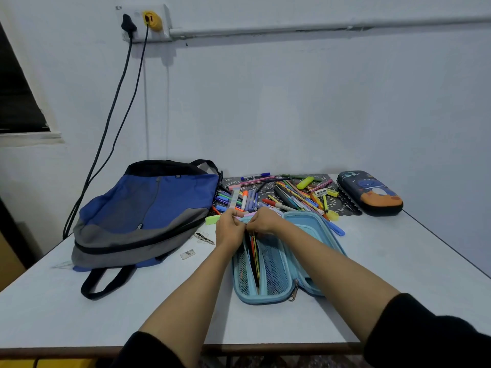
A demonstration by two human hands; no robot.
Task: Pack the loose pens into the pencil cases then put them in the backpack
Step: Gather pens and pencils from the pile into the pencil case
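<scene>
Step in hand: filling the first case. The case (276, 264) lies open under the hands, with pens (254, 253) in its mesh pocket. Left hand (229, 231) and right hand (263, 221) are together at its far end, fingers curled and pinching the pens. Next, probably: release and reach just beyond to the pile (281, 195). Eraser (212, 219) just left of the hands. Backpack (143, 213) farther left, second case (370, 192) far right and closed. Nothing seems to block the reach.

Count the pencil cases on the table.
2. A light blue case lies open in front of the person; a dark case lies shut at the table's far right corner. The backpack could hide more.
</scene>
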